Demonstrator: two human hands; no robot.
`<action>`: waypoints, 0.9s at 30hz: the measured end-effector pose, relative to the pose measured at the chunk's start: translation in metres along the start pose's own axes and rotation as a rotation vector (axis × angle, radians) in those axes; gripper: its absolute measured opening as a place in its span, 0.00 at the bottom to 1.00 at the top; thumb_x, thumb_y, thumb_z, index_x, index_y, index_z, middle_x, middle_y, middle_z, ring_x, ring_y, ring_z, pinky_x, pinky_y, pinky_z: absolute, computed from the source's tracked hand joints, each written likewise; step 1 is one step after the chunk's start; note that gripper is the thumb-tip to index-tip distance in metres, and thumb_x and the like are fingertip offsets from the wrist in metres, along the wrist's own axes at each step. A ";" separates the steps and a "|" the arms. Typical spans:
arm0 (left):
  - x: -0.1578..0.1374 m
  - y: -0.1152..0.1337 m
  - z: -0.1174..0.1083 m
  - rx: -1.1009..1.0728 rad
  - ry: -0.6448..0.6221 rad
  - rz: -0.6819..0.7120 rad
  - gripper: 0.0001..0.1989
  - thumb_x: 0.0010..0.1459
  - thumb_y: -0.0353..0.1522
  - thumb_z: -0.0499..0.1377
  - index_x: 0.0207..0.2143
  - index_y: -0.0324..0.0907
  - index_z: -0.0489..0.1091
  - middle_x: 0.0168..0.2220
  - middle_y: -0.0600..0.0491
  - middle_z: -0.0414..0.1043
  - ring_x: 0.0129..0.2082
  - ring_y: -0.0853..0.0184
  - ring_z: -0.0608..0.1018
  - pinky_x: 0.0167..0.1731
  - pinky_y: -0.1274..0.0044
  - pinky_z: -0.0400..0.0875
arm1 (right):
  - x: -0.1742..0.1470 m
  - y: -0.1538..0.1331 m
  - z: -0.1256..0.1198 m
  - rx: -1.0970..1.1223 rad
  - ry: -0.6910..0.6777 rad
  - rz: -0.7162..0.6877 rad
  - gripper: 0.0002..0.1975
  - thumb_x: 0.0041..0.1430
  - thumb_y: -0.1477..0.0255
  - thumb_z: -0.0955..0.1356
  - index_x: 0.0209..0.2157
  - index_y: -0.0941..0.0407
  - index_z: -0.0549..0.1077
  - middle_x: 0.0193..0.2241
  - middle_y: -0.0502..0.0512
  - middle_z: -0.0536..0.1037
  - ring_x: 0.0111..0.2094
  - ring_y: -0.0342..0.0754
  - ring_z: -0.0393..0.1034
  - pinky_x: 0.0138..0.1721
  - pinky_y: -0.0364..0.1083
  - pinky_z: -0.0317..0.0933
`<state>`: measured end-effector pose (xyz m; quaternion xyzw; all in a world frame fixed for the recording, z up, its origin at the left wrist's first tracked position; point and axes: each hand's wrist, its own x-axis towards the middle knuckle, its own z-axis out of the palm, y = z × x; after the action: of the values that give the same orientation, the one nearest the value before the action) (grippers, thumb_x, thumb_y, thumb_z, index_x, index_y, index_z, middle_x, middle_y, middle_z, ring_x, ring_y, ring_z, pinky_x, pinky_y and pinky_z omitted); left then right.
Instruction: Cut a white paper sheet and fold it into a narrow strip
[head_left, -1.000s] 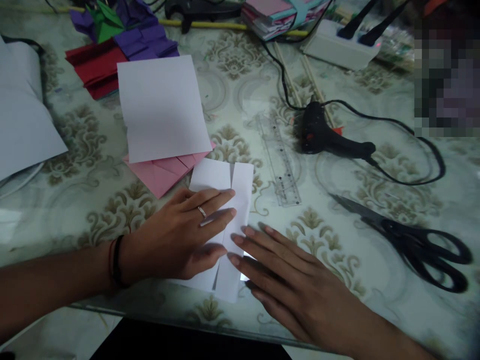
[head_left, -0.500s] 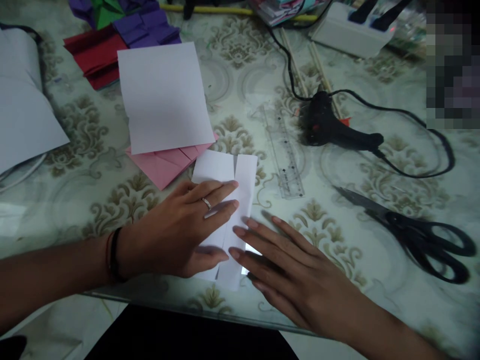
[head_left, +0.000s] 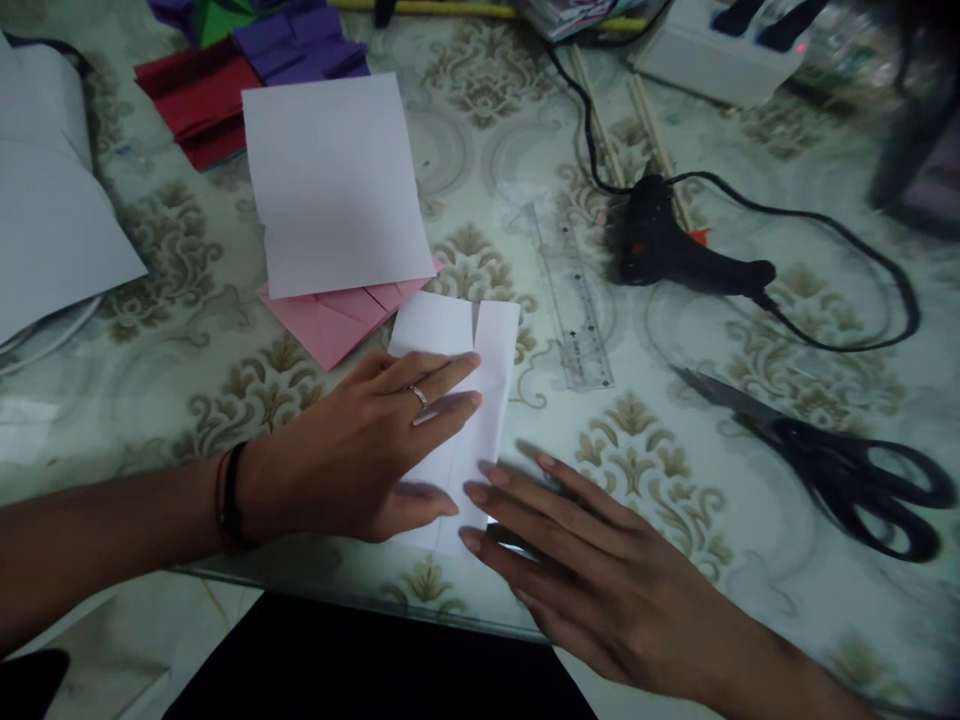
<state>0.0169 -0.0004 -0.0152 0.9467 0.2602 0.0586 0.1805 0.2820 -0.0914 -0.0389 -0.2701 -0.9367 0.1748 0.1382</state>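
Note:
A white sheet of paper (head_left: 496,345) lies in front of me with its two sides folded inward, a narrow gap showing between the flaps. My left hand (head_left: 375,440) rests flat on the left flap, fingers stretched to the right across the gap. A ring and a dark wristband are on that hand and wrist. My right hand (head_left: 592,560) is spread at the lower right edge of the paper, its fingertips touching the right flap. Neither hand grips anything. The paper's middle left is hidden under my left hand.
Behind the paper, a white square sheet (head_left: 337,185) overlaps folded pink paper (head_left: 330,325). Folded red paper (head_left: 199,100) and purple paper (head_left: 300,45) lie farther back. To the right are a clear ruler (head_left: 574,300), a black glue gun (head_left: 682,250) with its cord, and scissors (head_left: 817,450).
My right hand has slid slightly down along the paper's right edge. My left hand stays on the paper in nearly the same pose. The whole view has shifted a little.

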 end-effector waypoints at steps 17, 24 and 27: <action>0.000 0.004 -0.004 0.016 -0.073 -0.011 0.38 0.60 0.45 0.65 0.65 0.32 0.62 0.72 0.32 0.52 0.68 0.43 0.62 0.62 0.55 0.62 | -0.001 0.000 0.001 0.002 -0.049 -0.006 0.25 0.67 0.75 0.66 0.65 0.56 0.69 0.70 0.58 0.64 0.74 0.56 0.47 0.74 0.62 0.38; -0.008 -0.004 0.008 0.066 -0.061 0.059 0.42 0.66 0.47 0.58 0.71 0.32 0.51 0.75 0.38 0.45 0.75 0.49 0.50 0.71 0.55 0.45 | 0.000 -0.001 0.001 0.016 -0.056 0.013 0.26 0.67 0.75 0.65 0.65 0.55 0.69 0.70 0.57 0.64 0.74 0.53 0.44 0.74 0.58 0.32; -0.008 -0.006 0.011 0.065 -0.087 0.093 0.41 0.68 0.46 0.57 0.73 0.34 0.48 0.76 0.41 0.42 0.76 0.50 0.47 0.72 0.54 0.40 | 0.000 -0.001 0.002 0.028 -0.038 0.011 0.25 0.68 0.75 0.65 0.65 0.56 0.69 0.69 0.59 0.65 0.74 0.54 0.44 0.74 0.59 0.32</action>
<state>0.0093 -0.0030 -0.0283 0.9648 0.2095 0.0171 0.1579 0.2813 -0.0926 -0.0404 -0.2696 -0.9352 0.1937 0.1231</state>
